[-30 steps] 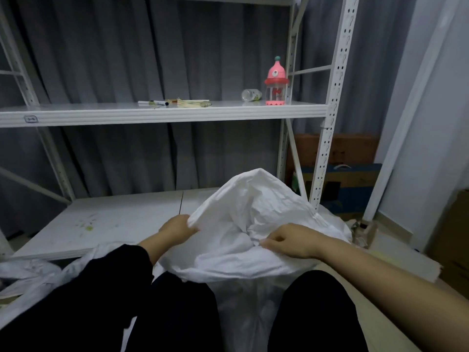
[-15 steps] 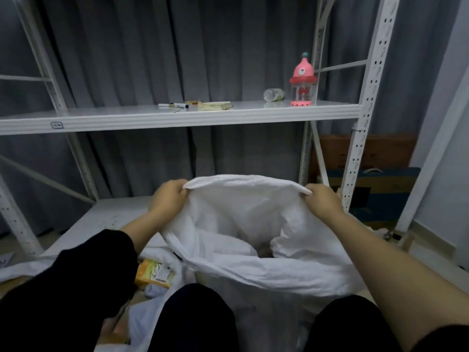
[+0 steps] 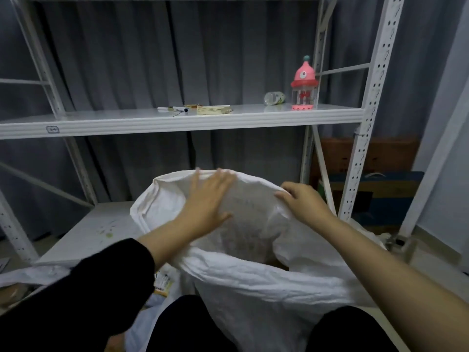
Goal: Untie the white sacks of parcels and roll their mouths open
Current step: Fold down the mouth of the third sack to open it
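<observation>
Sack (image 3: 253, 283) stands before the shelf (image 3: 177, 120) (toy (image 3: 304, 85) upon it, right).

1. White sack (image 3: 253, 283) mouth is gaping wide, leaving room to reach down inside.
2. Left hand (image 3: 208, 199) is pressing flat on the far wall and right hand (image 3: 302, 201) is gripping the right rim, both crowding the far edge.
3. Upper shelf (image 3: 177, 121) is hanging over the sack, capping room above.
4. Perforated post (image 3: 365, 123) and slanted brace (image 3: 322, 174) are blocking just right of the right hand.
5. Lower board (image 3: 96, 232) is offering flat room to the left.
6. Knees (image 3: 187, 323) are flanking the near side.
</observation>
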